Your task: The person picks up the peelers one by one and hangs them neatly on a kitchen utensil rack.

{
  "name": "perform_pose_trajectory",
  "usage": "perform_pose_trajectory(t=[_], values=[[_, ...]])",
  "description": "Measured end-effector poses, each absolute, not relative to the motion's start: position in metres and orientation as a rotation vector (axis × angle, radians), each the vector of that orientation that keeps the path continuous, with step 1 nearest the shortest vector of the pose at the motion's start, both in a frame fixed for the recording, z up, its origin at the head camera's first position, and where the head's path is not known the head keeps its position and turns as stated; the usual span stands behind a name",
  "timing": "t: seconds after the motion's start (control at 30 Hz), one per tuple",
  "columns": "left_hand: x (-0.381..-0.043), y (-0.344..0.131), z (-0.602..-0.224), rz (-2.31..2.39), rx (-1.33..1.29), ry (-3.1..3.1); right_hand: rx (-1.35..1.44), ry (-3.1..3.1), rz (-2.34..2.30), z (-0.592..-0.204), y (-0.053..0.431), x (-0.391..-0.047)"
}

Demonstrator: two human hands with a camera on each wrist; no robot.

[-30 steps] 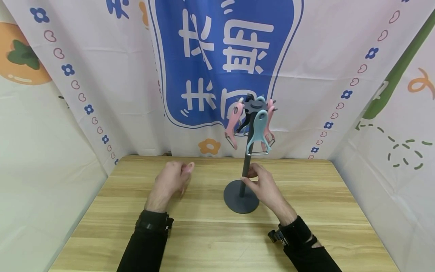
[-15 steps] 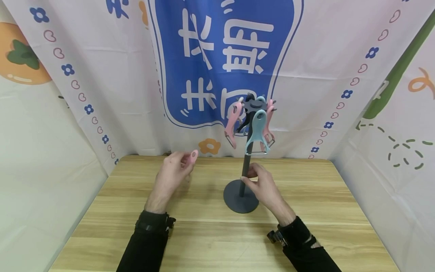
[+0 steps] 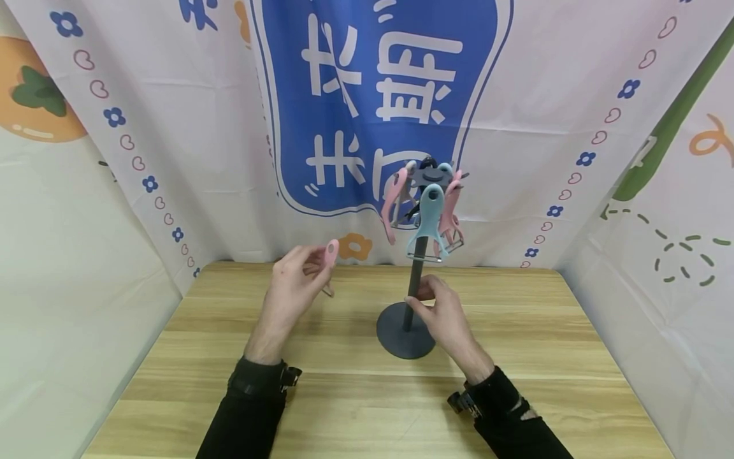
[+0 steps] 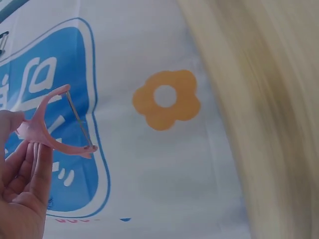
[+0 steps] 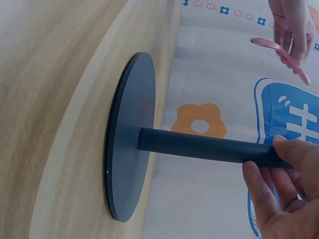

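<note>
My left hand pinches a pink Y-shaped peeler by its handle, left of a dark grey stand. In the left wrist view the peeler's blade end points away from the thumb. My right hand grips the stand's pole with thumb and fingertips, above the round base. From the hooked top hang several peelers: a light blue peeler in front, a pink peeler at left, another pink peeler at right. Darker ones behind are partly hidden.
The stand's base rests on a wooden table. A printed cloth hangs just behind the table's back edge, with more cloth at both sides. Black straps with small cameras circle both wrists.
My left hand has lifted and moved slightly right with the pink peeler, bringing it upright. The stand's top has turned, shifting the front light blue peeler left. My right hand keeps its place on the pole.
</note>
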State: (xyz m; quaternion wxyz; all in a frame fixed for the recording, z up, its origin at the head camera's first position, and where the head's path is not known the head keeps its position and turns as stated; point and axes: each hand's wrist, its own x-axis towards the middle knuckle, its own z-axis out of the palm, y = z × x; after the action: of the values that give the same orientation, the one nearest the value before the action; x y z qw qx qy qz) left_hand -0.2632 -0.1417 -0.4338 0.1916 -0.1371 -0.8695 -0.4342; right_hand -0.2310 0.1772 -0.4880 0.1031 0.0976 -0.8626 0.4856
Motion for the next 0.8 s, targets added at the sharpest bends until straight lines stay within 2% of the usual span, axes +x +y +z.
perform_pose_trajectory(t=[0.8], values=[[-0.245,-0.124,-0.410,-1.383,-0.489,-2.193,0.276,-2.545,1.423,-0.490,0.177,-0.234]])
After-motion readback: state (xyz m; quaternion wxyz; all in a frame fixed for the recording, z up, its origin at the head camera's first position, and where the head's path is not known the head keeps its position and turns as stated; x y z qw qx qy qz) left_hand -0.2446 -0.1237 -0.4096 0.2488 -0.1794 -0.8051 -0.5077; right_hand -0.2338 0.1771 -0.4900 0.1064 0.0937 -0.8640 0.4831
